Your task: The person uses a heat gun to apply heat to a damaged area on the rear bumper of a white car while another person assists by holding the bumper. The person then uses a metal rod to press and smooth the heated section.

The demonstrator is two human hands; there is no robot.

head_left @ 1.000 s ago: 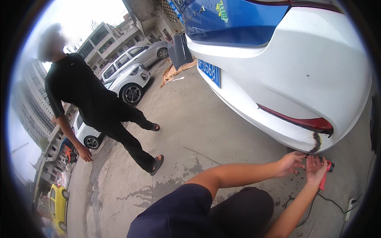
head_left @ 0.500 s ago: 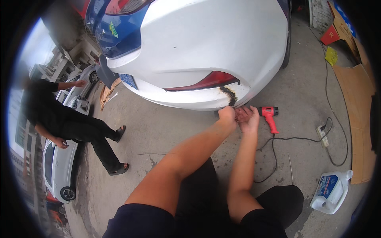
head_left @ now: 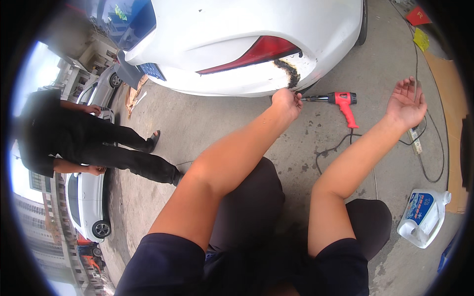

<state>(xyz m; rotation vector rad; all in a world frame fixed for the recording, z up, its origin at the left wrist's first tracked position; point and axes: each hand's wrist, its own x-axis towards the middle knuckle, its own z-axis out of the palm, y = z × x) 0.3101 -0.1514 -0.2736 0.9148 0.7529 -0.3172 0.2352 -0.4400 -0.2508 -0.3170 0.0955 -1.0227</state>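
Observation:
My left hand (head_left: 288, 104) is at the lower edge of the white car's rear bumper (head_left: 237, 85), its fingers curled closed. Whatever it grips, if anything, is hidden. Just above it, a dark, burnt-looking crack (head_left: 290, 74) runs down the bumper from below the red tail light (head_left: 254, 54). A red and black heat gun (head_left: 347, 104) lies on the ground, its metal nozzle pointing at that hand. Off to the right, my right hand (head_left: 406, 104) is held in the air, palm up and fingers spread, with nothing in it.
The heat gun's black cable (head_left: 323, 150) loops over the concrete. Behind my right hand lies a white power strip (head_left: 415, 142). A white jug (head_left: 422, 217) with a blue label stands near flattened cardboard (head_left: 444, 89). On the left, a person in black (head_left: 94, 130) stands before parked cars (head_left: 86, 204).
My right hand has moved away from my left, out to the right, and opened. My left hand stays at the bumper. The view has shifted, and the person at left has changed stance.

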